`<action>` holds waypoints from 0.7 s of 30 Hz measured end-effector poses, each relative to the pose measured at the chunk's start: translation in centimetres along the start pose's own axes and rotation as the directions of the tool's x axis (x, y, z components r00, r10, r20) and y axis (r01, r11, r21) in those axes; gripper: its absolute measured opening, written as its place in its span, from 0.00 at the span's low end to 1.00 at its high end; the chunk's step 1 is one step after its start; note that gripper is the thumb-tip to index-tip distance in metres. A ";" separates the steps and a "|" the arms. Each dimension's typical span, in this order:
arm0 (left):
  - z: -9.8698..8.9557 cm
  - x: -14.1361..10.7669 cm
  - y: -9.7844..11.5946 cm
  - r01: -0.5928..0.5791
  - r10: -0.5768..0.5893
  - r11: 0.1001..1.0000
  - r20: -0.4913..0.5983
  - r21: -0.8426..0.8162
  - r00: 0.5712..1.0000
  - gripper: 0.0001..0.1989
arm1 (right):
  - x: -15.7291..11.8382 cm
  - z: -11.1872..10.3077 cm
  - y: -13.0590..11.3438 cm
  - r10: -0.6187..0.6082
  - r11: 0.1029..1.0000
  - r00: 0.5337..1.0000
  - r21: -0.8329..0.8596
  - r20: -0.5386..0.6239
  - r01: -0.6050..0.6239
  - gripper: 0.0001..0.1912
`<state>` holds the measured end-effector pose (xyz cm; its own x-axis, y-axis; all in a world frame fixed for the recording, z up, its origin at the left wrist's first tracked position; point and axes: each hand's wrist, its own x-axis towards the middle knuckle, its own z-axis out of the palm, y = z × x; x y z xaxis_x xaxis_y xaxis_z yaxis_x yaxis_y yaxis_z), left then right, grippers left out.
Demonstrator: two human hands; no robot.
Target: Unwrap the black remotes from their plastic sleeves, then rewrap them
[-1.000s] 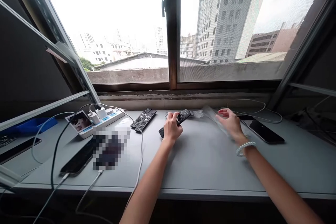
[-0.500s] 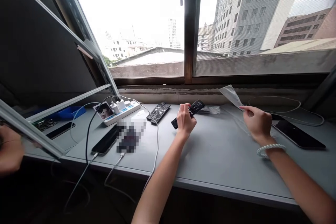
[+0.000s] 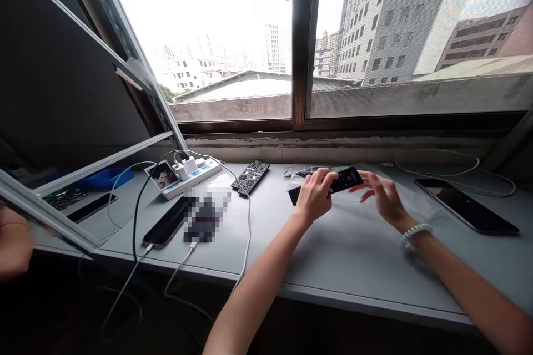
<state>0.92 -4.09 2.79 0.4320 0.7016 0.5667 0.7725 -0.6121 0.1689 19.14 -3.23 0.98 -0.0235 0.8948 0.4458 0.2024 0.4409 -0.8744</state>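
Observation:
My left hand (image 3: pixel 315 197) is wrapped around the middle of a black remote control (image 3: pixel 345 179), held tilted above the grey table. At the remote's right end is my right hand (image 3: pixel 383 195), wearing a pale beaded bracelet (image 3: pixel 416 233). Its fingers are apart, with the fingertips close to the remote; whether they touch it I cannot tell. A clear plastic sleeve (image 3: pixel 420 206) lies on the table behind my right hand, hard to make out. Two more remotes (image 3: pixel 250 177) lie side by side to the left. Beyond my left hand is some clear plastic packaging (image 3: pixel 295 172).
At the left are a white power strip (image 3: pixel 195 178) with plugs, a charging phone (image 3: pixel 166 223) and a blurred-out item (image 3: pixel 206 216). White cables cross the table edge. A tablet-like black device (image 3: pixel 466 205) lies at right. Another person's arm (image 3: pixel 14 241) shows beyond the metal frame (image 3: pixel 137 80).
My right hand has let go of the clear plastic sleeve and moved left to the remote's end. My left hand has moved slightly right with the remote.

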 end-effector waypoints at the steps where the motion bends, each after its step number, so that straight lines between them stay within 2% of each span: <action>1: 0.2 0.0 0.1 -0.081 0.080 0.997 0.047 0.018 0.996 0.21 | 0.0 -0.1 -0.4 0.023 0.998 1.000 0.050 0.005 -0.023 0.31; 4: 0.8 0.0 0.4 -0.237 0.227 0.969 0.141 0.062 0.964 0.19 | 0.0 0.0 -1.3 0.093 0.993 0.991 0.057 0.092 -0.099 0.28; 6: 0.9 0.0 0.5 -0.258 0.247 0.964 0.135 0.071 0.960 0.19 | 0.1 0.3 -1.7 0.122 0.991 0.985 0.046 0.121 -0.129 0.24; 10: 0.8 0.2 0.5 -0.254 0.249 0.961 0.060 0.112 0.967 0.21 | 0.3 0.3 -2.2 0.123 0.984 0.988 0.119 0.096 -0.134 0.21; 13: 0.7 0.2 0.9 -0.173 0.179 0.970 -0.019 0.170 0.984 0.22 | 0.6 -0.3 -2.2 0.156 0.978 0.988 0.141 -0.012 -0.153 0.20; 16: 0.7 0.2 1.1 -0.093 0.106 0.982 -0.069 0.166 0.992 0.17 | 1.1 -1.2 -1.9 0.215 0.973 0.949 0.131 -0.230 -0.189 0.18; 19: 1.1 0.1 1.1 -0.170 0.167 0.982 0.041 0.080 0.985 0.13 | 1.5 -2.2 -1.1 0.258 0.965 0.886 0.151 -0.385 -0.215 0.20; 21: 1.7 0.0 0.9 -0.222 0.217 0.975 0.143 0.018 0.966 0.15 | 1.7 -2.5 -0.6 0.263 0.963 0.878 0.171 -0.399 -0.211 0.22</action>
<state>2.40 -3.99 1.57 0.6516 0.5967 0.4684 0.6657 -0.7458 0.0242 21.47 -2.17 2.72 0.4232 0.8742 0.2380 0.0325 0.2479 -0.9682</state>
